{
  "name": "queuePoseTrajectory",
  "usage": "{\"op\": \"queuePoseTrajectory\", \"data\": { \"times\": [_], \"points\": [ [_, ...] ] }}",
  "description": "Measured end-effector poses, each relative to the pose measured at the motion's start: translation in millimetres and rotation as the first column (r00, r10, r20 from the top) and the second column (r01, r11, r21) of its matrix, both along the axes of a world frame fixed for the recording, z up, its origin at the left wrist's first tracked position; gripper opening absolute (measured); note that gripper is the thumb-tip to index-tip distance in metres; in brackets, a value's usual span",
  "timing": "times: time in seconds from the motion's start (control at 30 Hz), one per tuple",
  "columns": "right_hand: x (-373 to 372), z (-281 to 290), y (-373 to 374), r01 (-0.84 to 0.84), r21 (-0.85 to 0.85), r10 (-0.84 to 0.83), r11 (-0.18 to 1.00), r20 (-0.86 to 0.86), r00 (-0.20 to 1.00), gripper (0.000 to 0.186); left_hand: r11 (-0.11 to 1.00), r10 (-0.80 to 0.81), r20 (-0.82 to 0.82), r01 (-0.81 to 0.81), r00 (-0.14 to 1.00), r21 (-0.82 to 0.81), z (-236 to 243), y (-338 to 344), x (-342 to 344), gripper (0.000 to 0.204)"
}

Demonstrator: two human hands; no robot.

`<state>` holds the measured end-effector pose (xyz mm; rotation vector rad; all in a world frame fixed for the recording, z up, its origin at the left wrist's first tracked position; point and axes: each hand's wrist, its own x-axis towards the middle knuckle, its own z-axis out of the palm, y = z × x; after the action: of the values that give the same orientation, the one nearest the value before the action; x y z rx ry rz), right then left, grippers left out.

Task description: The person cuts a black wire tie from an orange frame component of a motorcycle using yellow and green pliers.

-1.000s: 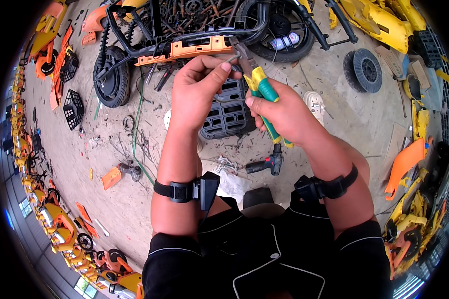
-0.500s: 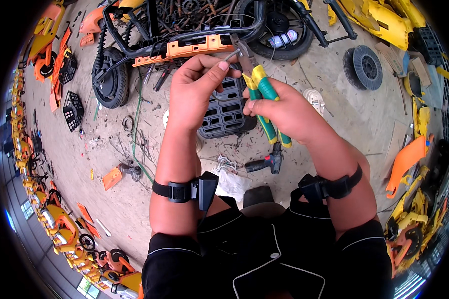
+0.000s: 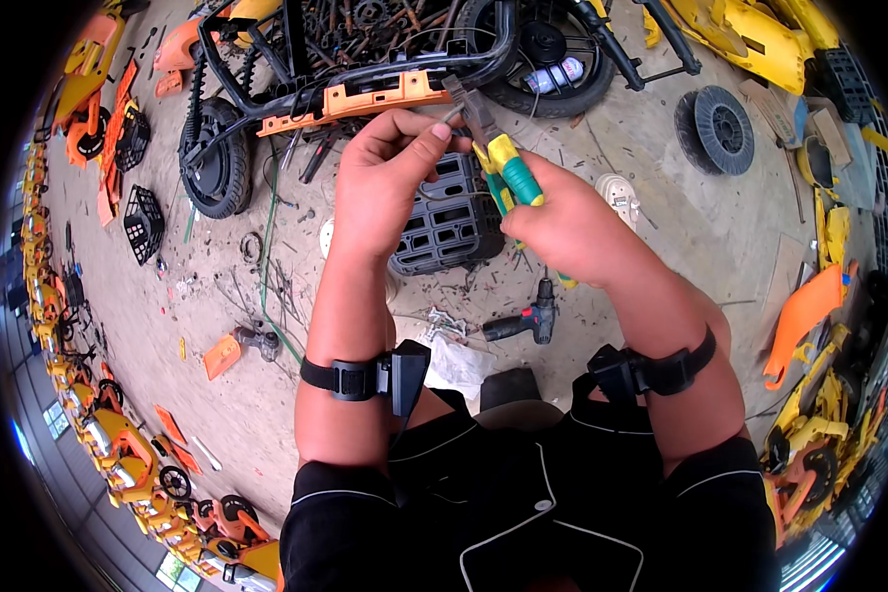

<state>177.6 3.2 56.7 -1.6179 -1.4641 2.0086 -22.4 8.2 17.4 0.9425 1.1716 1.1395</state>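
Between its thumb and fingers, my left hand (image 3: 389, 183) pinches a thin grey cable (image 3: 453, 115) whose end points up to the right. My right hand (image 3: 569, 222) is wrapped around the green and yellow handles of a pair of pliers (image 3: 514, 170). The metal jaws lie at the cable's end, just past my left fingertips; whether they bite on it is too small to tell. Most of the lower handles are hidden by my right hand. Below both hands a black slotted plastic crate (image 3: 449, 222) sits on the floor.
Ahead stands a stripped scooter frame (image 3: 385, 89) with an orange panel and metal scraps in it. A cordless drill (image 3: 525, 318) lies near my legs. A cable spool (image 3: 723, 130) is at the right, with yellow and orange body panels (image 3: 804, 321) beyond. Many scooters line the left side.
My right hand has closed further round the pliers, its fingers now covering more of the handles. The jaws have shifted slightly left and up. My left hand stays nearly still, pinching the cable.
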Motion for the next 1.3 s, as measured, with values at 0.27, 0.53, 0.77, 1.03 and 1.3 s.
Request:
{"op": "queuePoseTrajectory", "data": {
  "times": [0.27,0.53,0.77,1.03,1.3],
  "points": [
    [-3,0,-5,-0.043,0.211,0.007,0.976,0.166,0.986,0.063,1.0,-0.025,-0.047,0.024,0.999,-0.02,-2,0,4,0.01],
    [-2,-13,-10,-0.092,0.348,0.018,0.933,0.209,0.978,0.07,0.999,-0.016,-0.093,0.012,0.996,-0.051,2,0,5,0.008],
    [-4,-17,-12,-0.102,0.403,0.015,0.909,0.212,0.977,0.068,0.998,-0.019,-0.085,0.014,0.996,-0.061,2,-1,3,0.008],
    [-5,-18,-11,-0.109,0.408,0.014,0.906,0.229,0.973,0.056,0.999,-0.006,-0.087,0.003,0.996,-0.039,0,-1,3,0.01],
    [-6,-13,-8,-0.122,0.41,0.009,0.904,0.267,0.964,0.047,0.999,-0.016,-0.051,0.014,0.999,-0.042,5,0,0,0.011]
  ]
}}
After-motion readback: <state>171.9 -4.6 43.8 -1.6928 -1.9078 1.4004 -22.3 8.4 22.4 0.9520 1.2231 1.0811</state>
